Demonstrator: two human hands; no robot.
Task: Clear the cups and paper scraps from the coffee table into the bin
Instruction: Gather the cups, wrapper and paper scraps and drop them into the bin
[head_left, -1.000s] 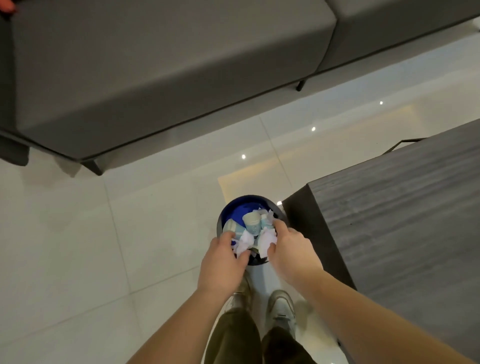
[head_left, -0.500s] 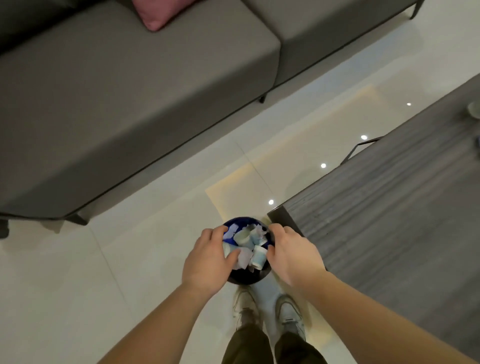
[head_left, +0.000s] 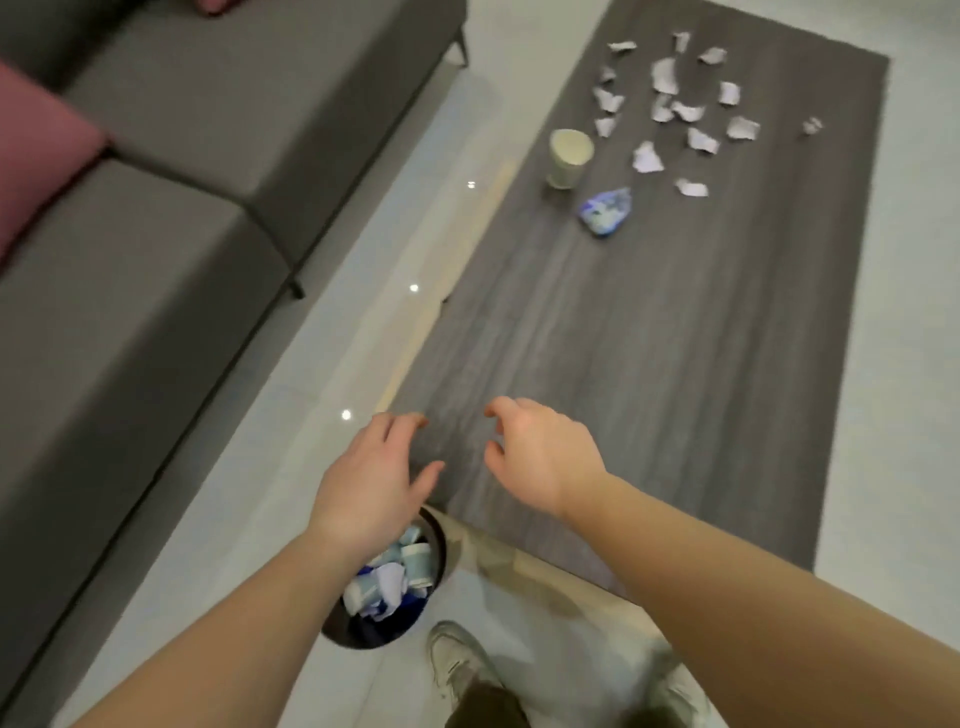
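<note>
While both hands hover empty over the near table (head_left: 649, 364) end, left hand (head_left: 371, 480) and right hand (head_left: 540, 452) loosely spread, cup (head_left: 569, 156) and paper scraps (head_left: 670, 109) lie far off; bin (head_left: 387, 587) on the floor beside it holds rubbish.

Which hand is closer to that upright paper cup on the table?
Right hand, marginally; the cream paper cup stands far ahead of both. Left hand is further back.
</note>
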